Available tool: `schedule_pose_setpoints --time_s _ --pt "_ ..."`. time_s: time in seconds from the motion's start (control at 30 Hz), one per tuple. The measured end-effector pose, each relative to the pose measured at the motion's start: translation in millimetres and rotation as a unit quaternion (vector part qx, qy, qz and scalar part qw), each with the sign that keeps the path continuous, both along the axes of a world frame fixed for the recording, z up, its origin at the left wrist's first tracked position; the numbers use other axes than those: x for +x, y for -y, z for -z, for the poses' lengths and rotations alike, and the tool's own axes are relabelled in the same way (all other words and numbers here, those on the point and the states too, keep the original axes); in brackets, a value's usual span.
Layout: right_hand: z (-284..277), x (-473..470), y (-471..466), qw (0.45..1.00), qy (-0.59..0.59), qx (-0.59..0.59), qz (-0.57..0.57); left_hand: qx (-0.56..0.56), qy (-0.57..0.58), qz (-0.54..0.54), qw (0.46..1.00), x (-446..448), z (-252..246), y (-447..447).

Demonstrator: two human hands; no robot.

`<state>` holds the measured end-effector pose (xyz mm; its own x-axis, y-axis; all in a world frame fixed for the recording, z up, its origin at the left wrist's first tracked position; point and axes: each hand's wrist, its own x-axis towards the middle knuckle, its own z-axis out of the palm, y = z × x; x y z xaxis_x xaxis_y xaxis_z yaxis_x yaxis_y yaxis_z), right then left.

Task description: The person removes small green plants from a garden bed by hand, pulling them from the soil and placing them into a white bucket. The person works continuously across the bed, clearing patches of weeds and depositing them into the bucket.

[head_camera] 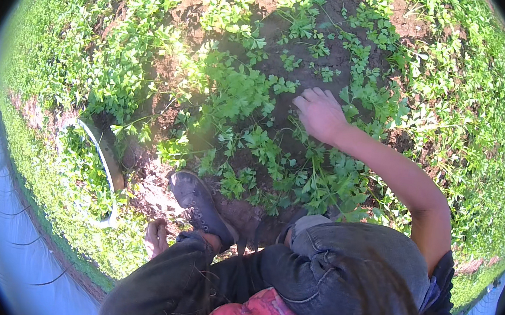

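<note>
My right hand [320, 115] reaches down to dark shaded soil [280, 109] among leafy green plants that look like parsley [241, 89]. Its back faces up and the fingers curl toward the ground, so whatever lies under the fingertips is hidden. Beside my bent left leg, my left hand [156, 238] hangs low with its fingers loosely bent; the leg covers part of it, and no object shows in it. To its upper left is a round container with a pale rim [106, 160], with green leaves [83, 165] inside that rim.
My dark lace-up boot [195, 197] is planted on the soil at the bed's near edge. My knees in dark trousers [161, 281] fill the lower middle. Dense sunlit greenery [476, 135] spreads on both sides. Pale sheeting [11, 215] borders the left rim.
</note>
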<state>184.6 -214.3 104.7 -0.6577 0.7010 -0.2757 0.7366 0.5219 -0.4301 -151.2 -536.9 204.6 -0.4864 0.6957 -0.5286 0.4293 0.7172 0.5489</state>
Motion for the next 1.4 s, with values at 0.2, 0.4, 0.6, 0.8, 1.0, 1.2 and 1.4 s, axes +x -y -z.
schedule_pose_setpoints --time_s 0.2,0.4,0.6,0.8,1.0,1.2,1.4 --pt "25.1 12.7 -21.7 0.996 0.003 -0.045 0.079 -0.046 0.004 0.0 0.999 32.2 -12.2 3.4" --pt "40.0 0.3 -19.8 0.996 -0.021 -0.039 0.078 -0.074 0.015 0.0 0.997 55.7 -14.6 7.6" --pt "42.3 -11.2 -38.2 0.994 -0.031 -0.093 0.046 -0.091 0.015 0.001 0.996 70.8 -20.1 9.5" --pt "46.2 -9.2 -48.2 0.99 -0.05 -0.129 0.016 -0.116 0.002 -0.003 0.993 72.6 -41.1 13.9" --pt "53.5 -43.3 -47.4 0.992 -0.129 -0.008 -0.017 -0.152 -0.118 -0.047 0.98 -13.8 -129.2 8.9" --pt "42.0 -66.5 -4.3 0.984 -0.119 -0.016 -0.133 -0.028 -0.221 0.074 0.972 -93.8 -236.8 -119.6" --pt "29.4 -42.1 8.8 0.987 -0.082 -0.015 -0.14 0.136 -0.047 0.385 0.912 42.8 -67.7 -294.6"
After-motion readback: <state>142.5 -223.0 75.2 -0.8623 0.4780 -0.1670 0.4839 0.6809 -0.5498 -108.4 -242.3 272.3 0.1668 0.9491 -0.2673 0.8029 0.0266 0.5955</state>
